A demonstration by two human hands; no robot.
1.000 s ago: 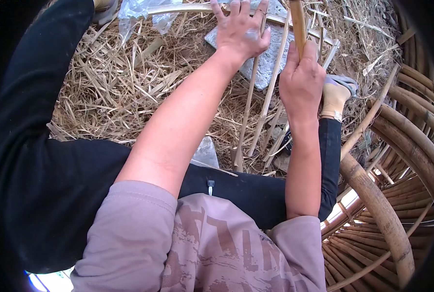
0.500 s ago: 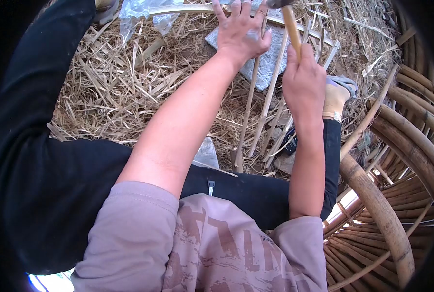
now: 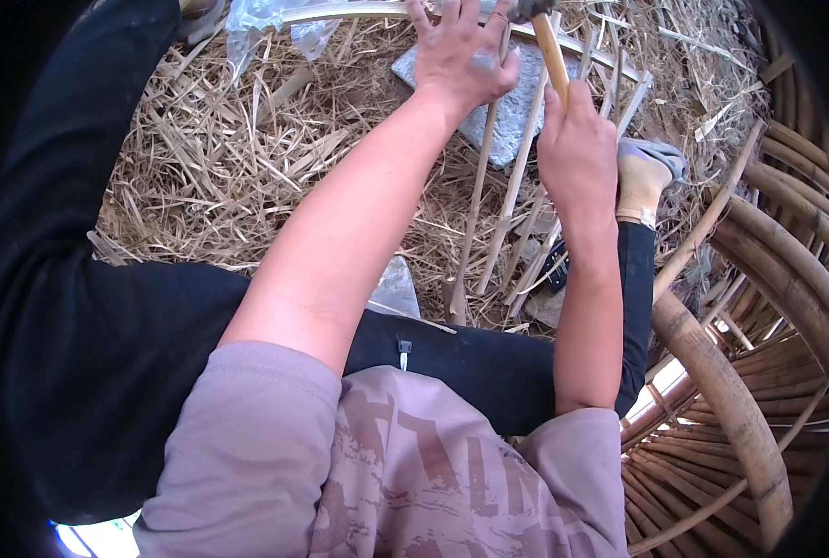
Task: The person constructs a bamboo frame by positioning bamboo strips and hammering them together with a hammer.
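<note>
The hammer [image 3: 551, 60] lay in the right hand [image 3: 577, 153], whose fingers were wrapped around the wooden handle; its dark head, partly cut off by the upper edge of the view, stood beyond that hand and just beside the fingers of the left hand [image 3: 456, 60]. (Whether the head touched anything beneath it could not be told.) The left hand was spread, palm down, its fingers across a curved strip [image 3: 349, 11] that ran out on both sides of it. A thin stick [image 3: 479, 186] passed between thumb and forefinger and sloped back toward the body; whether these two digits pinched it was unclear. A second stick [image 3: 506, 214] sloped alongside, between the two hands. Below the left hand, and partly hidden by it, was a grey slab [image 3: 510, 126]. To the left of that hand, a clear bag [image 3: 247, 26] lay near the strip, and straw [image 3: 210, 167] covered the ground. A pale stone [image 3: 396, 290] lay well behind the left hand. Just right of the right hand was a foot [image 3: 644, 181]; farther right curved a bamboo frame [image 3: 726, 400].
</note>
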